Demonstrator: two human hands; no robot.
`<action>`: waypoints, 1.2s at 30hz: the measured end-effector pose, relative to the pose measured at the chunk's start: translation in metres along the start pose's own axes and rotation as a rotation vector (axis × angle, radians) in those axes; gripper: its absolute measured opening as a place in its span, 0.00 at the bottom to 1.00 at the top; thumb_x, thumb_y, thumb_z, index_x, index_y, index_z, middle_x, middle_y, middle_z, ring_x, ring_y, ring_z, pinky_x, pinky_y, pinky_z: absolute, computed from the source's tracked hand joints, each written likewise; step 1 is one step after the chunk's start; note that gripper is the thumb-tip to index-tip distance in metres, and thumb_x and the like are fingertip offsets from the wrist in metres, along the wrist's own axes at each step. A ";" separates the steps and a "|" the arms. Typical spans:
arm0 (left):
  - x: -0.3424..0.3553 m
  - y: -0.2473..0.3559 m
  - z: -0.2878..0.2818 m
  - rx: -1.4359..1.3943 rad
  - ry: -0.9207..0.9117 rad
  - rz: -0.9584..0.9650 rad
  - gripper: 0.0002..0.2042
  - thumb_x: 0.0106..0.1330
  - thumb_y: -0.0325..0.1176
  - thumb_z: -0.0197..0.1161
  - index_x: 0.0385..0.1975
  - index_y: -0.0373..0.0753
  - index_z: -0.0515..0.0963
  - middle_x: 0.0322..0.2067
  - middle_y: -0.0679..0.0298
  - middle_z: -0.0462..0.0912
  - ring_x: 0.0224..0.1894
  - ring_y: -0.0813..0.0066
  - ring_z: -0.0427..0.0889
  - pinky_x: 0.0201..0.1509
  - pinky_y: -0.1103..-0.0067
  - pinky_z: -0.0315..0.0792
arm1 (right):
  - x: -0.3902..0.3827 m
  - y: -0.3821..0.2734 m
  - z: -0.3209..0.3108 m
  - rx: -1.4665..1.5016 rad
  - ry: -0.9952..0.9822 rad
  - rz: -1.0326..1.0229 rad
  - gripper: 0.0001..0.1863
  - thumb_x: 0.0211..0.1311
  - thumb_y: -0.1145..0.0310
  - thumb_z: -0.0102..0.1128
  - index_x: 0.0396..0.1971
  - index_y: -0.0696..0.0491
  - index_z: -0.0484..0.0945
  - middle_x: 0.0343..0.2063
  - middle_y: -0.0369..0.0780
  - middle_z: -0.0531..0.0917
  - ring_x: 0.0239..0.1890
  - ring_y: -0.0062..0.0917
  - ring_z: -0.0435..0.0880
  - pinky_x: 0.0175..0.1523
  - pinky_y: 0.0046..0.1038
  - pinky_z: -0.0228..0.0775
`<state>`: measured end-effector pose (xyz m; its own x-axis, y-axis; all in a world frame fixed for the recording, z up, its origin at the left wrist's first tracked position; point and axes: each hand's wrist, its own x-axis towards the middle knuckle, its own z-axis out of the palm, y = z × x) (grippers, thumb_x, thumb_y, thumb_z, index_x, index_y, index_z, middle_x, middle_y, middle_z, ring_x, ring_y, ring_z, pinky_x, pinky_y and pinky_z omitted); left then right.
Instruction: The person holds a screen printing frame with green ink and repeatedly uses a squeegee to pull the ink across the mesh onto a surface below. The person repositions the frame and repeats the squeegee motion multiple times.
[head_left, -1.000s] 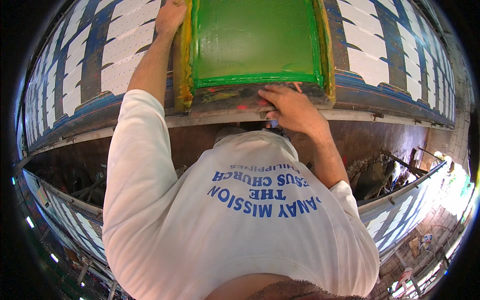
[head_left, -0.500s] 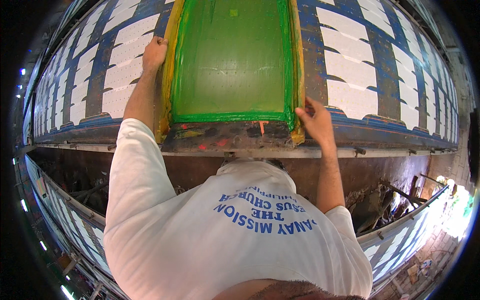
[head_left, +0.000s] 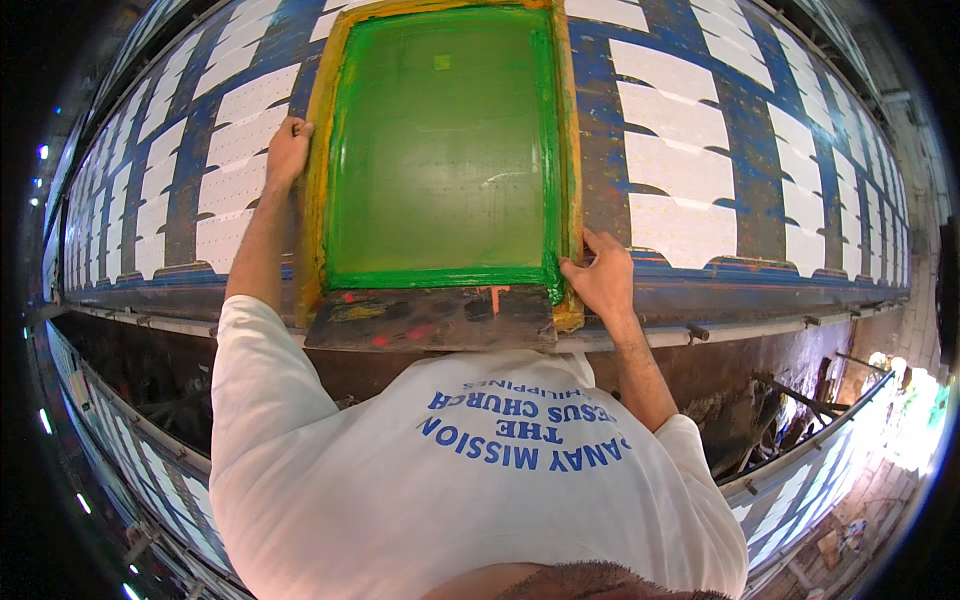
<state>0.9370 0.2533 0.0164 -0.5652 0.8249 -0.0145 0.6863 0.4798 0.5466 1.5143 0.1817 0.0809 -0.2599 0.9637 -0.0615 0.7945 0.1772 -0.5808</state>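
A screen-printing frame with yellow-stained wooden sides lies in front of me. Its mesh is green, brighter along the borders. Beyond its left side, my left hand is closed with the fingertips at the frame's outer edge. Lower down on the opposite side, my right hand pinches the frame near its near corner, thumb on the edge and fingers curled. A dark, paint-smeared strip runs along the frame's near end. What lies directly under the frame shows only faintly through the mesh.
Rows of white cut pieces lie on the long blue-and-dark printing table on both sides. A rail with short pegs edges the table near me. Another table with white pieces stands behind me at the right.
The whole view has shifted, so frame, table and hands sit lower and the frame's far end shows. My right hand's fingers, blurred and looser before, now close at the frame's edge.
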 end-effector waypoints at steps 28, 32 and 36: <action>-0.152 0.360 0.206 -0.120 -0.033 0.116 0.21 0.71 0.47 0.65 0.54 0.37 0.81 0.47 0.49 0.88 0.51 0.52 0.87 0.58 0.65 0.77 | -0.006 0.363 -0.259 0.117 0.191 -0.008 0.29 0.48 0.72 0.71 0.56 0.54 0.86 0.26 0.42 0.77 0.27 0.31 0.77 0.36 0.33 0.72; -0.152 0.373 0.219 -0.071 -0.018 0.102 0.20 0.72 0.47 0.64 0.53 0.36 0.81 0.47 0.48 0.88 0.52 0.52 0.87 0.59 0.64 0.77 | -0.010 0.377 -0.263 0.078 0.158 -0.037 0.29 0.48 0.71 0.72 0.56 0.55 0.85 0.28 0.43 0.78 0.29 0.31 0.79 0.37 0.34 0.73; -0.154 0.373 0.227 -0.028 -0.042 0.059 0.21 0.73 0.47 0.63 0.53 0.35 0.80 0.48 0.48 0.87 0.53 0.52 0.86 0.59 0.62 0.76 | -0.009 0.375 -0.263 0.116 0.093 -0.014 0.28 0.50 0.72 0.72 0.56 0.55 0.85 0.30 0.43 0.79 0.32 0.33 0.81 0.38 0.36 0.74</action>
<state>1.3843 0.3729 0.0328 -0.5035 0.8639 -0.0165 0.7045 0.4215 0.5710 1.9589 0.2916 0.0770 -0.2142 0.9766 0.0199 0.7210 0.1718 -0.6713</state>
